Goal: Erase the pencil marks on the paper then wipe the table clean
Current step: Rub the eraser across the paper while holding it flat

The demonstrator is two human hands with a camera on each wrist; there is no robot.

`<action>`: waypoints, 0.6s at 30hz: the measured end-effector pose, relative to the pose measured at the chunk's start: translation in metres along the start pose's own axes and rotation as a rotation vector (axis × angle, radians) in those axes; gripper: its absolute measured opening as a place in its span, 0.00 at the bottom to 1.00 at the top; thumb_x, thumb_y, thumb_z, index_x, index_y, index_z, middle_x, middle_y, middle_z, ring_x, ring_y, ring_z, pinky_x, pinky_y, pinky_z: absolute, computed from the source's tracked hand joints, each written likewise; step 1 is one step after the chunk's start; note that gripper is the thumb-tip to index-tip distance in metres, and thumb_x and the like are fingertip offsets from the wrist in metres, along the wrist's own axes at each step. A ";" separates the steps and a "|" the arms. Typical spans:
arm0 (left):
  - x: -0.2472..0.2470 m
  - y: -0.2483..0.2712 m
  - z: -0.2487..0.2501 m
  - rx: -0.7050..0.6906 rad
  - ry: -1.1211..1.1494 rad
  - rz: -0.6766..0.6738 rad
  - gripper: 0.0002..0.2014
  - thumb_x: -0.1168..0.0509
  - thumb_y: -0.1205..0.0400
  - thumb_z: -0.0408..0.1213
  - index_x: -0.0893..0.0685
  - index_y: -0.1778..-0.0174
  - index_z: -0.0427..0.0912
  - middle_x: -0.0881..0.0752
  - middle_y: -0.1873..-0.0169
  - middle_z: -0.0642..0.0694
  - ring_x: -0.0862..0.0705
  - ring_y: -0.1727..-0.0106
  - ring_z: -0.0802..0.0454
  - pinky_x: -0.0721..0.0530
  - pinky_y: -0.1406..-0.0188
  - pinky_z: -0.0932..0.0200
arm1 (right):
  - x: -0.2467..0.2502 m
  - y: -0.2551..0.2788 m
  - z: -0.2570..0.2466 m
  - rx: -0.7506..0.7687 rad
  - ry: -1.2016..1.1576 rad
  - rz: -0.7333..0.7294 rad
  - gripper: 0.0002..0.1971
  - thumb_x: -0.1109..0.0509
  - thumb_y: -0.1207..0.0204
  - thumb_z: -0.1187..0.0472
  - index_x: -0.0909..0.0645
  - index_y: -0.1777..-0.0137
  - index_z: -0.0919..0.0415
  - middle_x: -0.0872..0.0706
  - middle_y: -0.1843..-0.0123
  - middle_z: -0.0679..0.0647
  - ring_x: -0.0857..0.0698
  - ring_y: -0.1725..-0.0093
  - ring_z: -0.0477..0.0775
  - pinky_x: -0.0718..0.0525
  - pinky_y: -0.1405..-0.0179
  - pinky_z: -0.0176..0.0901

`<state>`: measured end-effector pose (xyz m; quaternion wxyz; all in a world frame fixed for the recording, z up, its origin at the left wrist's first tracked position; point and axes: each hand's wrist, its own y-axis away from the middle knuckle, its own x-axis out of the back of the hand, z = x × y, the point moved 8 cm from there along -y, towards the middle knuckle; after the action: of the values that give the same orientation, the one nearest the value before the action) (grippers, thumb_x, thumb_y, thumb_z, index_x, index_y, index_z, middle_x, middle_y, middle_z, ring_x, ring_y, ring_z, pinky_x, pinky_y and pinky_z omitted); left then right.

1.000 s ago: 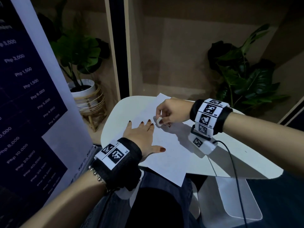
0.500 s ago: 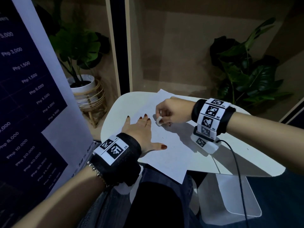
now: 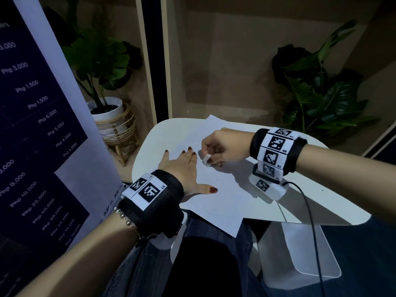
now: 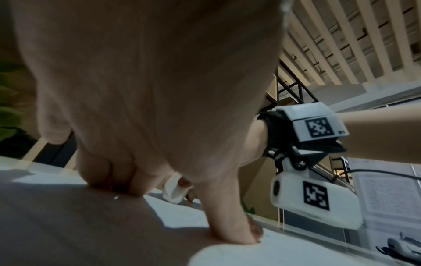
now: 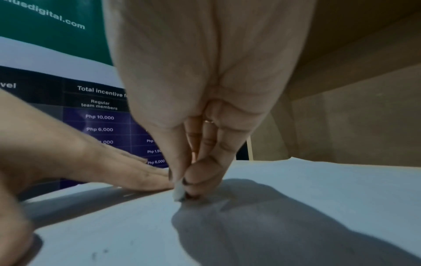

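Note:
A white sheet of paper (image 3: 220, 189) lies on the small white table (image 3: 310, 202), one corner hanging over the near edge. My left hand (image 3: 182, 166) lies flat on the sheet's left part, fingers straight and thumb spread out. My right hand (image 3: 216, 150) pinches a small white eraser (image 3: 206, 160) between thumb and fingertips, and its lower end touches the paper just right of the left fingertips. The eraser (image 5: 178, 193) meets the sheet in the right wrist view, and it (image 4: 174, 189) shows behind the left hand in the left wrist view. Tiny dark specks (image 5: 100, 252) dot the paper.
A tall printed banner (image 3: 36, 125) stands close on the left. A potted plant in a wicker stand (image 3: 111, 123) sits behind it, and another plant (image 3: 317, 93) stands at the back right. A black cable (image 3: 308, 221) trails from my right wrist over the table's near edge.
The right hand with the eraser has shifted slightly along the paper near the left fingertips. The left hand has stayed flat on the sheet.

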<state>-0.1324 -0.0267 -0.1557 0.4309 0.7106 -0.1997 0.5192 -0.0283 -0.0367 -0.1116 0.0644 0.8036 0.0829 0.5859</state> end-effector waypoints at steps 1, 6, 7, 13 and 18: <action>0.000 0.000 0.000 -0.002 0.004 0.001 0.55 0.52 0.24 0.77 0.62 0.14 0.40 0.61 0.14 0.45 0.55 0.13 0.50 0.60 0.16 0.36 | -0.004 0.004 -0.003 0.016 -0.027 -0.047 0.02 0.27 0.21 0.60 0.17 0.53 0.53 0.09 0.61 0.48 0.17 0.67 0.40 0.19 0.56 0.36; -0.001 0.000 0.000 0.004 -0.008 -0.003 0.56 0.52 0.25 0.77 0.63 0.14 0.39 0.62 0.14 0.45 0.55 0.13 0.51 0.60 0.16 0.37 | -0.011 0.018 -0.011 0.045 -0.081 -0.267 0.03 0.25 0.22 0.62 0.13 0.50 0.58 0.09 0.63 0.49 0.15 0.67 0.41 0.16 0.56 0.33; 0.000 0.000 0.000 0.001 -0.009 -0.001 0.56 0.52 0.24 0.77 0.63 0.14 0.39 0.62 0.14 0.45 0.55 0.13 0.51 0.60 0.17 0.36 | -0.005 0.012 -0.008 0.032 -0.028 -0.185 0.02 0.26 0.22 0.61 0.14 0.51 0.56 0.10 0.64 0.46 0.16 0.68 0.37 0.18 0.56 0.33; 0.001 0.002 0.000 0.001 -0.002 -0.009 0.55 0.52 0.24 0.76 0.62 0.14 0.40 0.61 0.14 0.45 0.55 0.13 0.50 0.61 0.17 0.36 | -0.003 0.002 -0.005 -0.008 -0.016 0.005 0.03 0.26 0.22 0.58 0.17 0.52 0.56 0.09 0.63 0.46 0.17 0.68 0.36 0.21 0.58 0.35; 0.000 0.001 0.000 0.005 0.006 -0.005 0.57 0.51 0.26 0.78 0.63 0.14 0.40 0.62 0.14 0.45 0.55 0.13 0.52 0.60 0.16 0.37 | -0.018 0.026 -0.019 0.034 -0.161 -0.342 0.04 0.24 0.23 0.63 0.14 0.51 0.63 0.09 0.64 0.54 0.14 0.68 0.46 0.17 0.61 0.31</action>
<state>-0.1333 -0.0272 -0.1552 0.4311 0.7106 -0.1954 0.5206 -0.0506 -0.0654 -0.1170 0.1557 0.8229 0.2230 0.4989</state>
